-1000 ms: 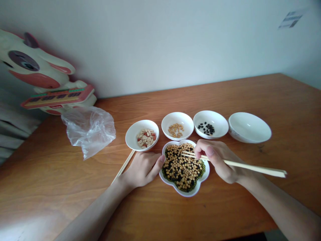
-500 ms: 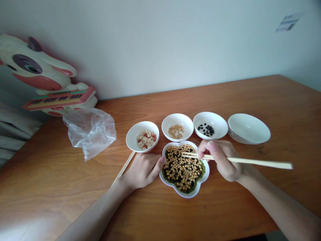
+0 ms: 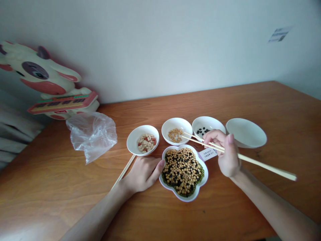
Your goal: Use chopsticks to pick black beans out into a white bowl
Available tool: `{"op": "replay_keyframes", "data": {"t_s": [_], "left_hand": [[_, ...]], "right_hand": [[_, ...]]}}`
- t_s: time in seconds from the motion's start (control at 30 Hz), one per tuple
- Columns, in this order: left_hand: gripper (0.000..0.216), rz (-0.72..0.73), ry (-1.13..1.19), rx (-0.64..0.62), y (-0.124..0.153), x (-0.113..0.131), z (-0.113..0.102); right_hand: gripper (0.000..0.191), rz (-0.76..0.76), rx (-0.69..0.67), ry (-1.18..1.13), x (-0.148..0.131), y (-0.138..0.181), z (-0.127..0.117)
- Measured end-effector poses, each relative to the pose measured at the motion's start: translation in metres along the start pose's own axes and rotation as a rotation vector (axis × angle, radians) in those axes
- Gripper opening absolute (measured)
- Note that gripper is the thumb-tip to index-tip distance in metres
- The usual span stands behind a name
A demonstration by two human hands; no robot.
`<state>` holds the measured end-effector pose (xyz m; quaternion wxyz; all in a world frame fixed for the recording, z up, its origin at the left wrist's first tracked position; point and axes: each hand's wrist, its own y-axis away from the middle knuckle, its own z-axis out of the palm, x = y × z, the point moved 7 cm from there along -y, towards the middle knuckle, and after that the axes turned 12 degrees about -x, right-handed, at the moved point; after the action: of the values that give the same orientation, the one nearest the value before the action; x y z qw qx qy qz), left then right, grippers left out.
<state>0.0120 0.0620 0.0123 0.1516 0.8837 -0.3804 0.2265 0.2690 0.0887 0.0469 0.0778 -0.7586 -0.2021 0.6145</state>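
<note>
Chopsticks [image 3: 250,160] are sitting pinched in the right hand's [image 3: 227,155] fingers, tips hovering over the far soybean bowl [image 3: 177,121]. The left hand [image 3: 142,172], fingers folded under, is touching the near mixed-bean dish [image 3: 186,198] with its thumb.

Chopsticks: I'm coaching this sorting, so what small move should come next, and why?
Probably ease the right hand's chopsticks apart: their tips hang over the yellow-bean bowl, clear of the mixed dish that the left hand touches. Any bean between them is too small to see.
</note>
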Motion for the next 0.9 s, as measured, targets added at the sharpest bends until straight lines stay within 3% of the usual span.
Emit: {"op": "replay_keyframes", "data": {"t_s": [0.1,0.27,0.37,0.6,0.9], "left_hand": [[0.047,-0.013,0.016,-0.012,-0.001,-0.001,0.001],[0.047,-0.019,0.003,-0.014,-0.001,-0.002,0.002],[0.047,-0.016,-0.011,-0.010,-0.001,-0.001,0.001],[0.049,-0.024,-0.032,-0.008,-0.001,0.000,-0.002],[0.048,-0.026,-0.018,-0.007,0.000,-0.002,0.000]], "right_hand": [[0.071,-0.015,-0.062,-0.005,-0.004,0.003,0.002],[0.062,-0.021,-0.350,-0.009,-0.013,0.008,0.022],[0.059,-0.017,-0.448,0.041,-0.013,0.010,0.030],[0.071,0.051,-0.543,0.122,-0.009,0.010,0.031],[0.073,0.091,-0.593,0.145,-0.006,0.012,0.032]]}}
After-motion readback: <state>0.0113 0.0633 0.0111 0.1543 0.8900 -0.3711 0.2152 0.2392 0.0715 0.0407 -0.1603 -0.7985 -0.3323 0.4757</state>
